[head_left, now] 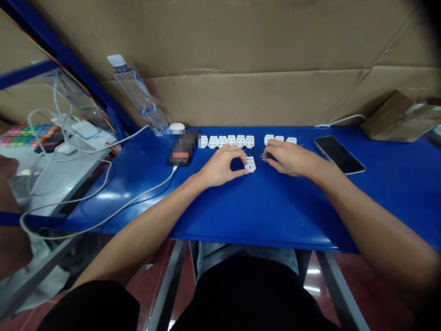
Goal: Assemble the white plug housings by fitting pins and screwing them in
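Note:
My left hand (220,166) pinches a white square socket module (250,164) between thumb and forefinger on the blue tabletop (275,216). My right hand (289,158) rests just to its right, curled around a slim tool (263,156), possibly a small screwdriver, whose tip is close to that module. Its far end pokes out behind my knuckles. A row of several matching white modules (227,141) stands along the back of the table, and a shorter row (278,139) lies just beyond my right fingers.
A black smartphone (339,155) lies right of my right hand. A blurred object (182,149) with a white cable (138,197) sits left, near a plastic bottle (138,94). Cardboard (241,41) walls the back. A person's arm (10,207) shows far left.

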Tool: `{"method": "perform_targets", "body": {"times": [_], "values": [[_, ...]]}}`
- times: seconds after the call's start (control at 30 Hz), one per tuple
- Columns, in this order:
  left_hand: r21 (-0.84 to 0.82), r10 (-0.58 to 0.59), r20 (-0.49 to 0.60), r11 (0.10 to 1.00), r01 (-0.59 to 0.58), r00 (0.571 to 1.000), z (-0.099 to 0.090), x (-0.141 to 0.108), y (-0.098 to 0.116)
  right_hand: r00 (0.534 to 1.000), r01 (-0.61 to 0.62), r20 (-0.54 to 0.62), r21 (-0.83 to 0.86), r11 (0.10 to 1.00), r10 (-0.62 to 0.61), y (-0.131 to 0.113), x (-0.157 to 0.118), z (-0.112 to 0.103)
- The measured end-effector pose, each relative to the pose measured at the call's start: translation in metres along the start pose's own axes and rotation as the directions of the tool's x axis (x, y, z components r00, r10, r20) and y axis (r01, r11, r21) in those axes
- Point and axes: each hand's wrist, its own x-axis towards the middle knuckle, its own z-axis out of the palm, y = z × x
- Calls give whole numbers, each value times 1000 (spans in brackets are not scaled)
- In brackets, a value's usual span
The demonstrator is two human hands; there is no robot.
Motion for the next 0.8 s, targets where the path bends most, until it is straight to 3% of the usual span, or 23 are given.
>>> {"method": "perform_targets", "body": {"times": [0.23, 0.4, 0.57, 0.8], "values": [[-2, -32, 2, 999, 32, 999, 1, -1, 0, 1000, 11, 14, 128, 992, -13, -8, -1, -5], [-2, 3, -29, 1000, -3, 1000, 5, -1, -3, 998, 56, -28, 272, 961, -51, -29, -1, -7], [-6, 16, -51, 1000, -16, 999, 8, -1, -6, 997, 38, 60, 243, 969, -54, -48, -1, -7], [-8, -29, -39, 1000, 29, 999, 8, -1, -4, 999, 14, 43, 312, 950, -29, -45, 3, -3]]}}
